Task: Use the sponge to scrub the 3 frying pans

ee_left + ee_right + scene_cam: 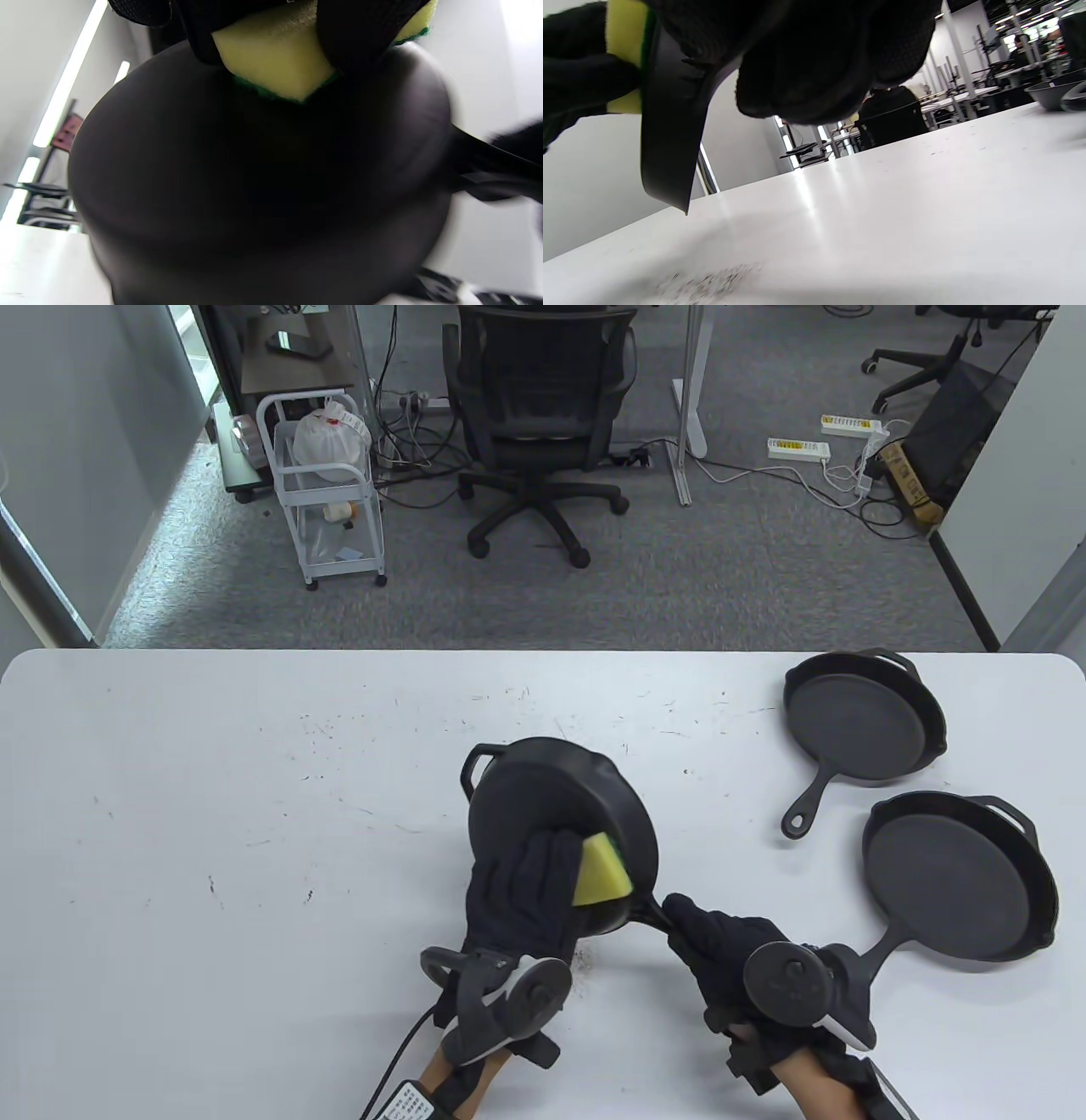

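Observation:
A black cast-iron frying pan [543,802] is held tilted above the table, its underside turned toward me. My right hand [721,946] grips its handle [649,912]. My left hand [530,891] holds a yellow sponge [602,872] with a green scouring side and presses it against the pan's bottom near the handle. The left wrist view shows the sponge [275,59] on the dark pan bottom [254,169]. In the right wrist view the pan [666,127] hangs edge-on above the table, with the sponge [623,38] behind it. Two more black pans, a smaller one [861,729] and a larger one [959,874], lie upright at the right.
The white table [254,814] has dark crumbs [585,959] under the held pan, also seen as crumbs [708,284] in the right wrist view. Beyond the far edge stand an office chair [539,415] and a white trolley [327,492].

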Demonstrator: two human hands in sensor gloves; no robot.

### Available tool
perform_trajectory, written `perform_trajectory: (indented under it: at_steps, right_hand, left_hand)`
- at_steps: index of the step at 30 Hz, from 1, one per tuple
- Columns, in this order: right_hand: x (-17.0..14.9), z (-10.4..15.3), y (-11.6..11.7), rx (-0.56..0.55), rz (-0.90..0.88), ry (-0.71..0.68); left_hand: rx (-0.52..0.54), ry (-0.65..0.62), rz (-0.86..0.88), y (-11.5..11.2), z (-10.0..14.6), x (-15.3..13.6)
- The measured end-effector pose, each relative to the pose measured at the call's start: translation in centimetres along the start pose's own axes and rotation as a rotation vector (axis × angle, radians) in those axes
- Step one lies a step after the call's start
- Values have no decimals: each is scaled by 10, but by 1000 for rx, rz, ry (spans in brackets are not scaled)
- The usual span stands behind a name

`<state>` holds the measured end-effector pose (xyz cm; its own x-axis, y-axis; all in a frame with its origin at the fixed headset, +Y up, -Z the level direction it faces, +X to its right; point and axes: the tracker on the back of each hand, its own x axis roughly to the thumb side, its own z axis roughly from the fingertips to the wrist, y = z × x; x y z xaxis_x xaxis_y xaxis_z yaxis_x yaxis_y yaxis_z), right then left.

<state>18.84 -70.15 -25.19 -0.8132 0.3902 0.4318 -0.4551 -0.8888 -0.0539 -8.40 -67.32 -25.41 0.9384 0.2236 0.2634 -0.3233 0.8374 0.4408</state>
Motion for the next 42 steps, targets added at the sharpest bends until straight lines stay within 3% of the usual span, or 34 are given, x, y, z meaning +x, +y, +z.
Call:
perform_trajectory:
  at_steps: [3,8,13,18,20,25,28,31,36,42]
  right_hand:
    - [1,1,0,24,31,-24]
    - [-13,5,-12,-88,-16,71]
    - [-17,9,-16,-204,-17,182]
    - [-5,3,-3,-86,77,108]
    - [3,0,8,-4,83,38]
    - [15,1,12,9,121,-46]
    - [13,3,8,-11,77,-37]
    - [5,4,4,-36,17,13]
    - [-7,2,2,-51,-61,122]
    - [-1,-7,3,-98,-54,211]
  left_hand:
    - [12,141,-87,1,-6,-32]
    - [-137,223,-51,-19,-6,-43]
    - [-300,-24,-82,-37,-1,0]
    - [-84,-158,-163,-16,8,32]
    - [-18,-87,-83,-4,6,26]
    - [32,91,-91,4,-3,-21]
    - [7,174,-141,1,-6,-47]
    - [-57,210,-84,-7,-7,-55]
    - [-213,103,-119,-30,-6,-39]
    - [-217,62,-138,-31,-4,-38]
